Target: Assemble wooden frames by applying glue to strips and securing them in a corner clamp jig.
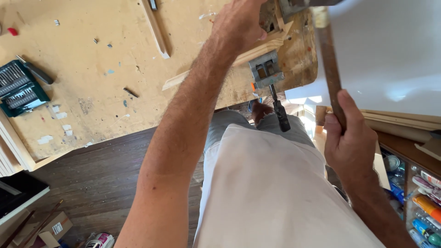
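Observation:
My left hand point(239, 23) reaches out to the far corner of the workbench point(92, 82). Its fingers curl down over a pale wooden moulding point(257, 48), and the fingertips are hidden. A grey metal clamp point(266, 69) grips the bench edge just below that hand, with its black screw handle point(280, 115) hanging down. My right hand point(351, 138) is closed around the lower end of a hammer's brown wooden handle point(328, 59). The metal hammer head point(298, 5) sits at the top edge, close to the right of my left hand.
A green case of screwdriver bits point(20, 89) and a dark screwdriver point(36, 71) lie at the bench's left. A loose wood strip point(156, 30) lies further back. A white board point(390, 50) leans at right above a shelf of paint tubes point(427, 206). A cardboard box point(50, 227) sits on the dark floor.

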